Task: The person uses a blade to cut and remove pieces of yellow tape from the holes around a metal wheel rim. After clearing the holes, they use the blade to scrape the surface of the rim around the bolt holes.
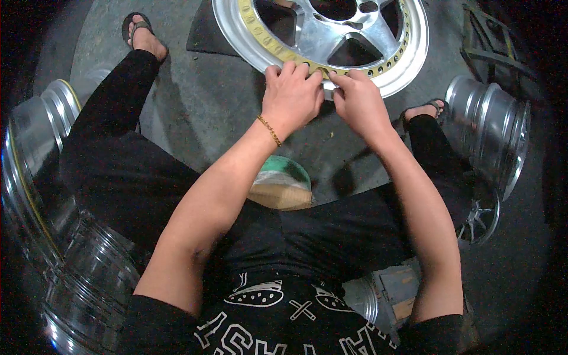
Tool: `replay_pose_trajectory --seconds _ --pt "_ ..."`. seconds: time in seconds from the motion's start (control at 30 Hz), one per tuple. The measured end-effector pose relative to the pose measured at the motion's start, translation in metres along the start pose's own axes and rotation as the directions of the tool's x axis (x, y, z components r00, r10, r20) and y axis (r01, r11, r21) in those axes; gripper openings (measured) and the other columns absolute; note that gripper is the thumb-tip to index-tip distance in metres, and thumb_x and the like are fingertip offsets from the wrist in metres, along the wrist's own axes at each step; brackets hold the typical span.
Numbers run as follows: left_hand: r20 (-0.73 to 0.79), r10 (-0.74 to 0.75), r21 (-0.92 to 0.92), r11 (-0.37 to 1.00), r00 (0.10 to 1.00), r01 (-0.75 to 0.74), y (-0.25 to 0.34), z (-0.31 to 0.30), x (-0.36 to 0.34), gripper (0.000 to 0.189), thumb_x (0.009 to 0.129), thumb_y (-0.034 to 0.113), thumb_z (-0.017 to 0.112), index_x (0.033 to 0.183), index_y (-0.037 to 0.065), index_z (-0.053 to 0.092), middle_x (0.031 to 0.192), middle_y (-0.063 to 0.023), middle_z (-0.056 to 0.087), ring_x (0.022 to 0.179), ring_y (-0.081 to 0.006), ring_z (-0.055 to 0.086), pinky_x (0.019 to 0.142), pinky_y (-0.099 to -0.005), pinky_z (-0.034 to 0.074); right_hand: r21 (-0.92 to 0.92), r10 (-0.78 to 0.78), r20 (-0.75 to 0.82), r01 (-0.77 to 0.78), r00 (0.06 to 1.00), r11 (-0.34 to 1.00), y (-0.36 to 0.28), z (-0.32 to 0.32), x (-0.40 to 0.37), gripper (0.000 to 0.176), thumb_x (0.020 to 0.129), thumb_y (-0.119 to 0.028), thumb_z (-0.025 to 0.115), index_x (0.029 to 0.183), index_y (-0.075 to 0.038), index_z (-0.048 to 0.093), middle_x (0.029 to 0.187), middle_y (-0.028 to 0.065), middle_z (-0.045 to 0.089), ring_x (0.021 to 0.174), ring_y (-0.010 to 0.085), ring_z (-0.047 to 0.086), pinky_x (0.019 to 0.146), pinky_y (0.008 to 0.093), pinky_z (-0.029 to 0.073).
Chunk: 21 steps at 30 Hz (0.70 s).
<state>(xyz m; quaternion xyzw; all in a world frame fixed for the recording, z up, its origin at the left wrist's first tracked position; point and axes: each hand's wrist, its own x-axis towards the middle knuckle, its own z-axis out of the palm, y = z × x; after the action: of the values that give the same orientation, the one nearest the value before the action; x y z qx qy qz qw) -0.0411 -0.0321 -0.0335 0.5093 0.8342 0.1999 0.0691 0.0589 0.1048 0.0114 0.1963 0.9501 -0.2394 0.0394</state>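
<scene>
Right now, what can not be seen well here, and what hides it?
Head view:
- Contact spot on the wheel: covered by the left hand and right hand.
- Wheel's far half: cut off by the top edge.
- Stacked rims at left: blurred, in the dark lens border.
- Roll on the floor: left side behind the forearm.

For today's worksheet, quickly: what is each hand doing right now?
Left hand: fingers curled on the wheel rim; grip cannot be told.
Right hand: fingers pinched shut at the yellow band; contents hidden.
</scene>
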Motion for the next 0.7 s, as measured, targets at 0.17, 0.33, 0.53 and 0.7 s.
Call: replay_pose_trajectory --seconds 0.17,0.33,0.53,0.7 --pt "-0.029 0.002 0.0 1.0 1.0 -0.002 0.0 0.001 0.001 0.03 0.087 0.027 0.066 0.115 0.018 0.068 0.098 -0.0055 0.066 0.098 -0.0268 0.059 0.082 -0.0485 0.041 0.023 0.003 -0.017 -0.003 1.0 1.0 0.001 -0.001 -0.002 0.03 0.082 -0.005 0.065 0.111 -0.002 0.071 0.096 0.0234 0.064 0.087 0.0419 0.067 0.081 0.0489 0.056" --pt "-0.009 -0.015 -0.023 1.0 1.0 0.015 0.0 0.0 0.0 0.028 0.086 0.026 0.067 0.113 0.018 0.069 0.101 -0.0059 0.067 0.1 -0.0269 0.059 0.082 -0.0483 0.041 0.0 0.036 -0.041 -0.036 0.999 0.999 -0.003 0.0 -0.004 0.03 0.081 -0.006 0.069 0.11 -0.004 0.074 0.09 0.0193 0.065 0.086 0.038 0.065 0.079 0.0456 0.053" --pt "-0.023 -0.023 -0.037 0.999 0.999 0.022 -0.001 0.0 0.001 0.027 0.086 0.026 0.067 0.112 0.018 0.07 0.101 -0.0058 0.067 0.1 -0.0276 0.059 0.083 -0.0487 0.041 0.037 0.04 -0.079 -0.037 0.996 0.999 0.002 0.009 -0.002 0.029 0.081 -0.006 0.067 0.109 -0.003 0.074 0.087 0.0197 0.066 0.084 0.0375 0.066 0.079 0.0448 0.053" --pt "-0.02 -0.033 -0.055 0.998 0.999 0.031 -0.001 0.001 0.001 0.028 0.086 0.025 0.066 0.113 0.018 0.071 0.102 -0.0056 0.067 0.101 -0.0277 0.059 0.085 -0.0487 0.04 0.085 0.066 -0.075 -0.06 0.995 0.995 -0.001 0.005 -0.003 0.027 0.08 -0.005 0.064 0.105 0.0 0.073 0.089 0.0237 0.066 0.09 0.0415 0.066 0.085 0.0493 0.053"
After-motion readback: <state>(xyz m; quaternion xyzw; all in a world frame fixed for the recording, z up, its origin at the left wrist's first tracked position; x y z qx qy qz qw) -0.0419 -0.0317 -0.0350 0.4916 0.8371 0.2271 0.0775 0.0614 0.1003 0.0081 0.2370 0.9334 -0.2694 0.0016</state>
